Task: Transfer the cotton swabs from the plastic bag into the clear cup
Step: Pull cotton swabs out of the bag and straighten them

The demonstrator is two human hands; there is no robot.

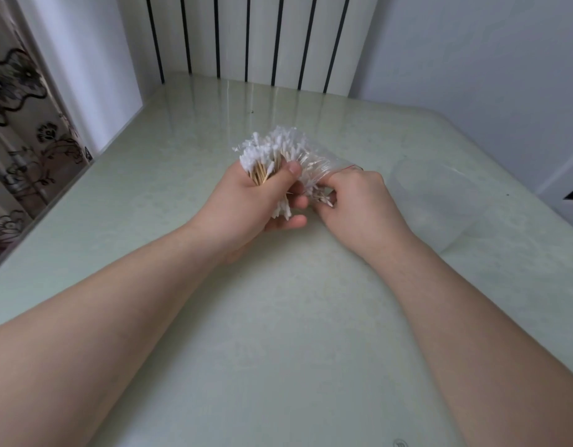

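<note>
Both hands meet low over the pale green table [278, 333]. I record the left hand [246, 204] curled round a thick bundle of wooden-stemmed cotton swabs [266, 156], thumb pressed across it. The right hand [356, 201] pinches the plastic bag [324, 167], which partly sheathes the bundle. Further right, well apart, the clear cup [440, 204] looks empty to me. Judgement: extraction underway, transfer not yet begun.

The left hand [246, 204] covered the middle of the cotton swabs [269, 153], and the right hand [359, 201] hid the near end of the plastic bag [324, 166]. The clear cup [440, 204] showed only faintly against the tabletop [278, 317], its outline hard to trace. Both forearms [117, 333] ran off the picture's edges.
</note>
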